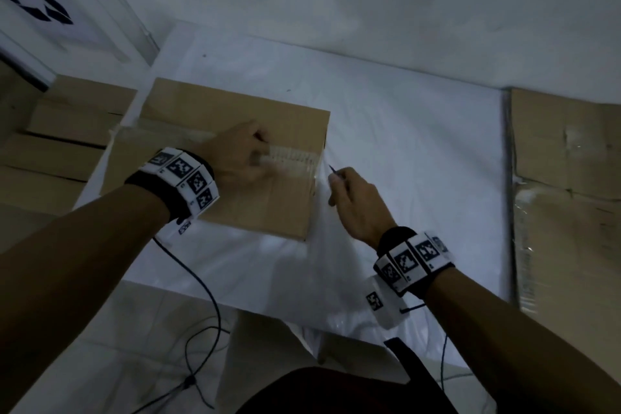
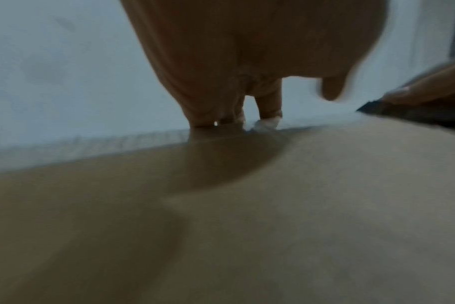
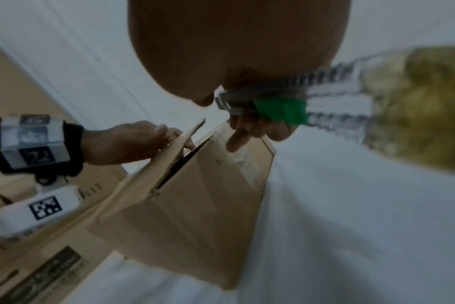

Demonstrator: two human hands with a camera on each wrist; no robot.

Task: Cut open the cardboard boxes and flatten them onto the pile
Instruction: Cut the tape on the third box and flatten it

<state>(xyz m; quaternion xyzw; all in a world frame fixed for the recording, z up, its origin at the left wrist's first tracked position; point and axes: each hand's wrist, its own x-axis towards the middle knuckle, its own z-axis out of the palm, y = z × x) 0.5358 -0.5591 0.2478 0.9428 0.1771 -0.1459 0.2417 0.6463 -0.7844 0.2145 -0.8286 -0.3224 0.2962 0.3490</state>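
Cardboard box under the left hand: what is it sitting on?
The cardboard box rests on a white sheet. The left hand presses its top. What lies beneath the sheet is covered.

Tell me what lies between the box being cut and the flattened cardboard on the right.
Only bare white sheet covers that stretch between the box and the flattened cardboard. The right hand, gripping the cutter, hovers beside the box's edge. The head view shows this.
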